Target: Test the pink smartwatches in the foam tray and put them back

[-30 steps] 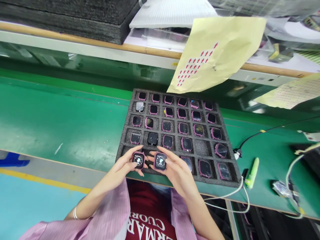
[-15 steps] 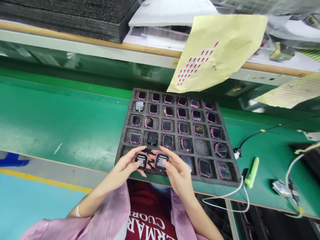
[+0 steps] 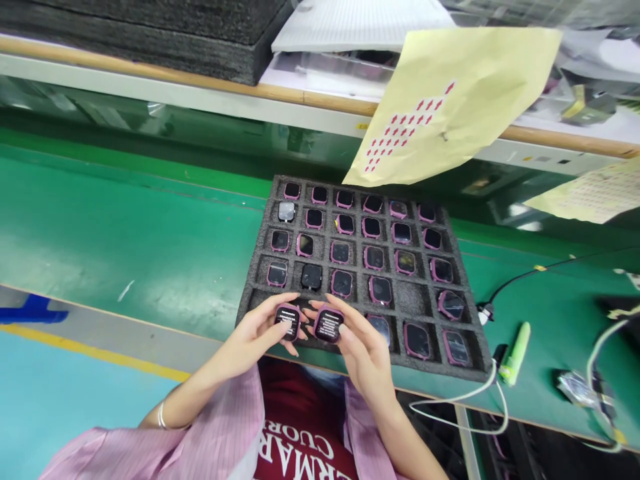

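Note:
My left hand [image 3: 263,330] is closed around a purple-rimmed smartwatch body [image 3: 286,316], the thumb lying on its lit screen. In my right hand [image 3: 363,343] is a second smartwatch of the same kind [image 3: 327,325], the thumb at its right edge. Both screens show white lines of text on black, too small to read. The two watches are held side by side, a little apart, over the front row of a dark grey foam tray [image 3: 411,299]. Several more watch bodies, mostly purple with dark screens, sit in the tray's compartments. My hands hide part of the front row.
A green pen-like tool [image 3: 516,353] and a white cable [image 3: 455,427] lie right of the tray on the green bench [image 3: 175,233]. Yellow paper with red arrows [image 3: 450,107] hangs from the shelf behind. Black foam blocks [image 3: 150,33] stand on that shelf.
The whole view has shifted slightly, so the tray and bench appear farther right. My left thumb has moved over the screen, and my right thumb has slid toward the right edge of its watch.

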A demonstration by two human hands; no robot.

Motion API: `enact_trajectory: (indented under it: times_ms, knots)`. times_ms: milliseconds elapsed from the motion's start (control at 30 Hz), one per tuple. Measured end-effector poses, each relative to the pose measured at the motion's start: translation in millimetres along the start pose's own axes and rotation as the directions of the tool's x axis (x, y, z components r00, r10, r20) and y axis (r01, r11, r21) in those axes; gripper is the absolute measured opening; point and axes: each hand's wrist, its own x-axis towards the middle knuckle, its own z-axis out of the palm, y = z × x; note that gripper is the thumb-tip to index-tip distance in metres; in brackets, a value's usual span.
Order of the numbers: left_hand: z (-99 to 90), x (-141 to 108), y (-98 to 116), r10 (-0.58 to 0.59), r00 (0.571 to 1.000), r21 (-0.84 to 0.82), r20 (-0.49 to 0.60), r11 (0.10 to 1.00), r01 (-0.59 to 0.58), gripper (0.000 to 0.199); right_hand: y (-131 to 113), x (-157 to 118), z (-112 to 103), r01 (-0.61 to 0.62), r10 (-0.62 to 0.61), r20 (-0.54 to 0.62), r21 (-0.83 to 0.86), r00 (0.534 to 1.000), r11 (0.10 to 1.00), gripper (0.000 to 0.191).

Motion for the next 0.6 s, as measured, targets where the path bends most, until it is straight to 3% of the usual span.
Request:
enact_trajectory:
  times_ms: [200,300,367,467,600]
  knots:
    - [-2.0,-0.6,0.7,0.022,0.999,-0.029,-0.033,0.999,-0.023,0.039,0.8,0.7,-2.0,0.011,-0.006,0.063,-0.065,0.998,0.998,0.063]
    - [-4.2,-1.8,2.8,0.033,0.999,-0.041,-0.038,0.999,-0.035,0.038,8.8,3.9,-1.2,0.056,-0.039,0.072,-0.245,0.997,0.968,0.061]
    - [-5.3,-2.8,4.3,0.037,0.999,-0.049,-0.035,0.998,-0.039,0.039,13.8,8.6,0.2,0.153,-0.116,0.108,-0.451,0.987,0.879,0.06]
    - [-6.4,-4.8,5.7,0.038,0.999,-0.057,-0.032,0.998,-0.04,0.039,15.5,17.8,4.6,0.327,-0.22,0.243,-0.689,0.945,0.646,0.058]
    - [-8.8,-8.2,4.0,0.041,0.999,-0.051,-0.019,0.998,-0.042,0.045,5.9,24.1,6.8,0.416,-0.193,0.368,-0.822,0.909,0.39,0.061]
